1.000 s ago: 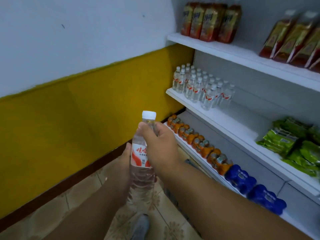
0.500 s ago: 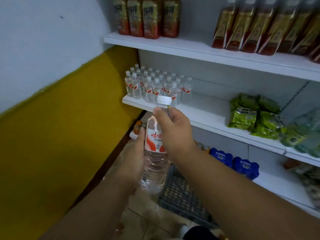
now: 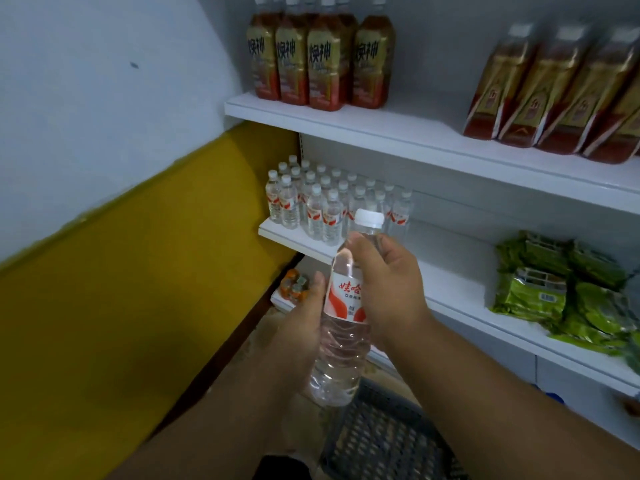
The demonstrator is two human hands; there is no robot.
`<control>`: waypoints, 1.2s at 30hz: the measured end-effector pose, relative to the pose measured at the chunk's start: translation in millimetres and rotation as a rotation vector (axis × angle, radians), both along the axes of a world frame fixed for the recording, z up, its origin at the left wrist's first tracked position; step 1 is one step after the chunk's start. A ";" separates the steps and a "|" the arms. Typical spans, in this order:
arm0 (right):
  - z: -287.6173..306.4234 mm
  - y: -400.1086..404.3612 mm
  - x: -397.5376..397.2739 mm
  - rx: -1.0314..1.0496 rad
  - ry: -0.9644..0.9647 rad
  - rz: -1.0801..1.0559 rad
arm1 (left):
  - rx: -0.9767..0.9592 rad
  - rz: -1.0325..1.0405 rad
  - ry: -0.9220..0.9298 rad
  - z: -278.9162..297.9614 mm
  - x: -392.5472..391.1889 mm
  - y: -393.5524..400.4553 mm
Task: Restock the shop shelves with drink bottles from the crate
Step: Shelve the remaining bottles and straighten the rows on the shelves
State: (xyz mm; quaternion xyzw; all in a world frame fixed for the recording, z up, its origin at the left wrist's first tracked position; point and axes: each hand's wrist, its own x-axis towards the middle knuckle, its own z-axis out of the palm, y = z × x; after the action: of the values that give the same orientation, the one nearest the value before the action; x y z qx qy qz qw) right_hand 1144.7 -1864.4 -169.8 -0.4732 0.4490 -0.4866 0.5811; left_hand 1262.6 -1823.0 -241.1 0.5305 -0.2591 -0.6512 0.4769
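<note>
A: In front of the middle shelf (image 3: 460,299), head view, the only one I've got: one water bottle (image 3: 343,317) upright between my hands. My right hand (image 3: 384,282) is curled round its shoulder just under the white cap, my left hand (image 3: 298,330) wraps the lower body from the other side. Both are gripping it.

B: So which step is this?

A: I'd call it the carry: bottle out of the crate (image 3: 384,441), not yet shelved. The crate sits on the floor right below the bottle, dark mesh, and I can't see what's in it from here.

B: Where does it go?

A: My guess is the water pack (image 3: 332,202) at the left end of that shelf, same red-and-white label. There's bare shelf to the pack's right, between it and the green packets (image 3: 554,289). The next move needs a lift over the shelf lip, a reach forward and left, then a level set-down beside the end row so nothing gets knocked.

B: Counts?

A: One bottle in hand. Roughly two dozen caps in the pack, too crowded to be exact. On the top shelf (image 3: 398,133), four tea bottles (image 3: 318,57) in the front row at left with more behind, and at least four leaning ones (image 3: 554,88) at right, cut by the frame. Green packets: several, piled, can't separate them. A few orange bottles (image 3: 294,289) low down, partly hidden by my left hand.
</note>
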 end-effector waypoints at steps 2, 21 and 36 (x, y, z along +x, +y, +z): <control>-6.0 -11.6 6.9 -0.009 0.040 0.010 | -0.042 0.034 -0.102 -9.7 5.6 -6.7; -67.0 -265.5 194.5 -0.112 0.684 0.226 | -0.193 0.097 -0.709 -82.3 178.8 -243.1; -153.3 -446.3 280.4 -0.343 1.503 0.520 | 0.028 0.077 -0.878 -214.0 250.3 -409.9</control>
State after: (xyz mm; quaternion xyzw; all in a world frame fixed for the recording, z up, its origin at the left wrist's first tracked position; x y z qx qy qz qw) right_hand 1425.1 -2310.6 -323.0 -0.8450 0.5142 0.0496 0.1384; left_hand 1512.9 -2232.9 -455.1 0.7725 -0.4083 -0.3495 0.3383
